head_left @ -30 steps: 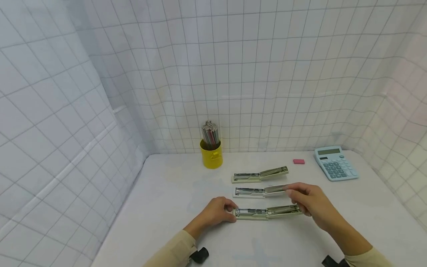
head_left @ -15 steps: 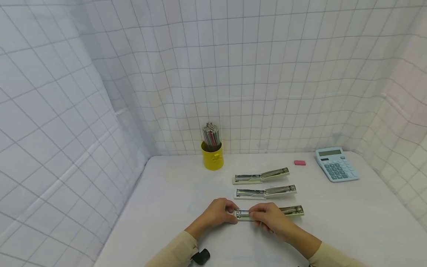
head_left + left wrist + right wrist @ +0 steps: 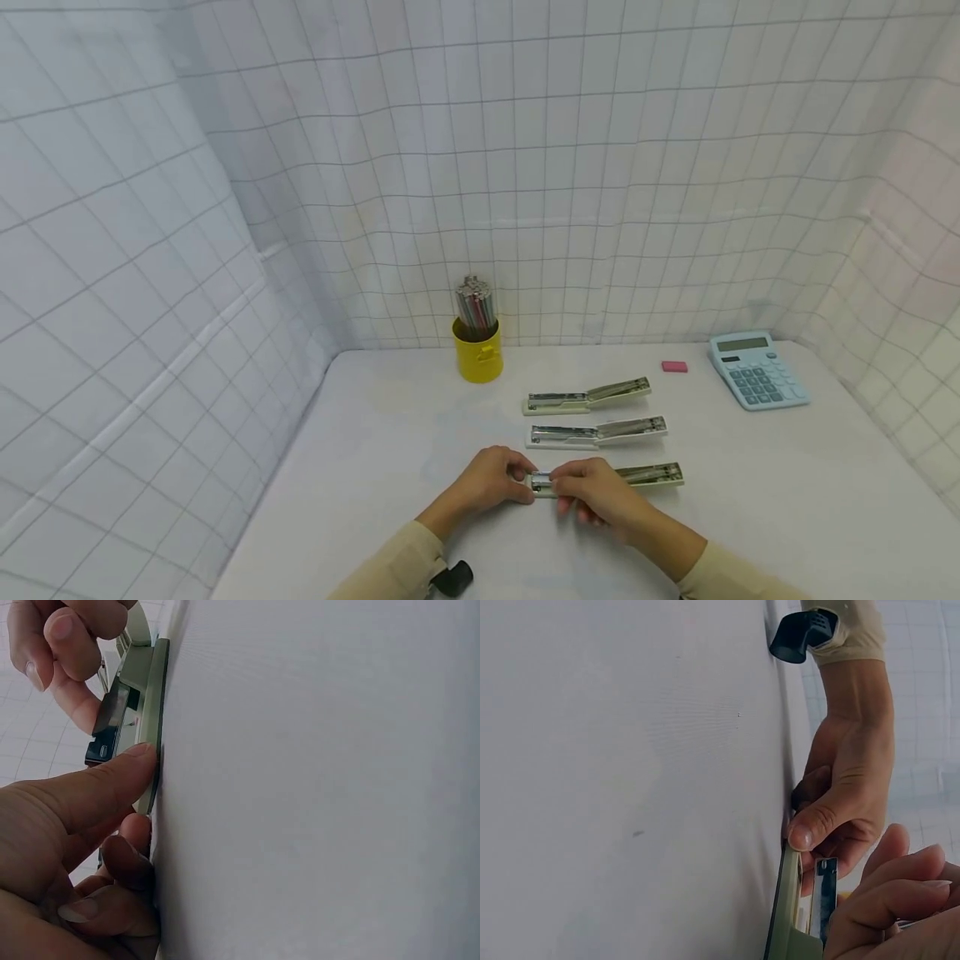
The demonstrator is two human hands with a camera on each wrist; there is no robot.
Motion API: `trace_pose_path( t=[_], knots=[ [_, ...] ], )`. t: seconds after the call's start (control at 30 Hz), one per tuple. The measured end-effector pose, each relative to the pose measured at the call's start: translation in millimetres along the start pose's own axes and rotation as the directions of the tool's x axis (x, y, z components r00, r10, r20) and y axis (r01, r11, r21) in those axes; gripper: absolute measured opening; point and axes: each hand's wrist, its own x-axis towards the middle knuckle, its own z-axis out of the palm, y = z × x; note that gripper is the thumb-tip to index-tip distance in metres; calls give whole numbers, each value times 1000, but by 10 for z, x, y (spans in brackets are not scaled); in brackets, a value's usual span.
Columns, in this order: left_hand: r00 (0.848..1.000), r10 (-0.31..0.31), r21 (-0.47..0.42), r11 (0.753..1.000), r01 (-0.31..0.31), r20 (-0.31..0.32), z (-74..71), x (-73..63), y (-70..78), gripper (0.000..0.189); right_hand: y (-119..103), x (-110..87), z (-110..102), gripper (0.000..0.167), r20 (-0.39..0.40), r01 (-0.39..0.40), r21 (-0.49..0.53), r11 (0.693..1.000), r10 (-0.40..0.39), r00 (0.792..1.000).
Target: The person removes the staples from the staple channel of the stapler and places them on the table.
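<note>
Nearest to me on the white table lies a pale green stapler [image 3: 651, 475], its cover folded back to the right. My left hand [image 3: 487, 483] grips the left end of its base between thumb and fingers. Over the middle of the stapler, my right hand [image 3: 600, 496] has its thumb and fingertips pinched at the metal staple magazine [image 3: 112, 720]. What those fingertips hold there is too small to make out. In the right wrist view, the magazine [image 3: 825, 892] stands slightly apart from the base, partly hidden by curled fingers.
Behind it lie two more opened staplers, a white one [image 3: 633, 427] and a pale green one [image 3: 618, 389]. A yellow cup [image 3: 478, 358] of pencils, a pink eraser [image 3: 674, 367] and a blue calculator [image 3: 759, 371] stand farther back. Gridded cloth walls surround the table.
My right hand has moved left from the near stapler's folded-back cover to its magazine, then slid slightly farther left. My left hand keeps its hold on the base's end.
</note>
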Motion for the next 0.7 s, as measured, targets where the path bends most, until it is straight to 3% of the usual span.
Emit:
trace_pose_path(
  t=[0.23, 0.5, 0.7],
  knots=[
    [1000, 8, 14, 1000, -8, 1, 14, 7, -5, 30, 22, -1, 37, 42, -37, -26, 72, 997, 29, 999],
    [1000, 12, 10, 1000, -12, 4, 12, 0, -5, 31, 78, -10, 80, 43, -78, -2, 118, 993, 11, 997],
    [1000, 8, 6, 1000, -8, 4, 7, -6, 4, 30, 63, 18, 125, 35, -83, 47, 67, 997, -41, 996]
  ],
)
